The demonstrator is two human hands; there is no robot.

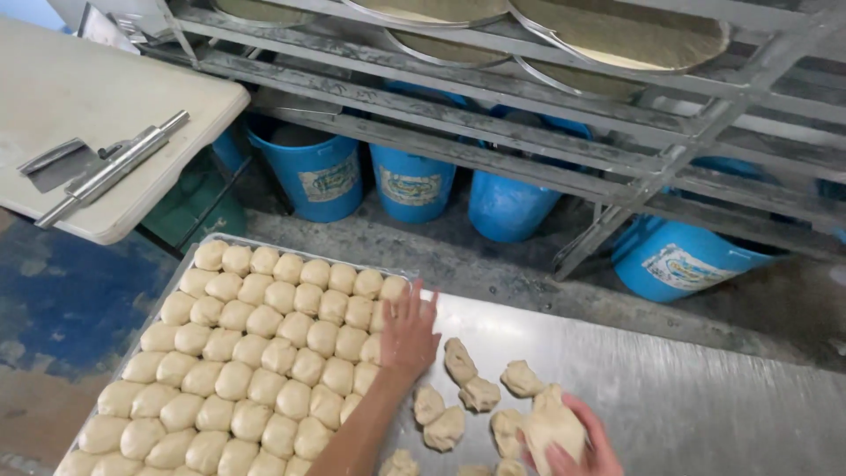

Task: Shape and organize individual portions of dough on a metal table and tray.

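over tray (189, 264), left hand (410, 330) spread

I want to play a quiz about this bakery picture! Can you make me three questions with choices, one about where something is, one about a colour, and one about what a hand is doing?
1. Where is the rolling pin?
A. on the white table
B. in a bucket
C. on the tray

2. What colour are the buckets?
A. red
B. blue
C. yellow

3. What is the right hand doing?
A. holding a dough lump
B. lying flat and bare
C. gripping the pin

Answers: 1 A, it lies on the white table top left. 2 B, all under the rack are blue. 3 A, fingers wrap a dough lump, while the left hand rests at the tray edge.
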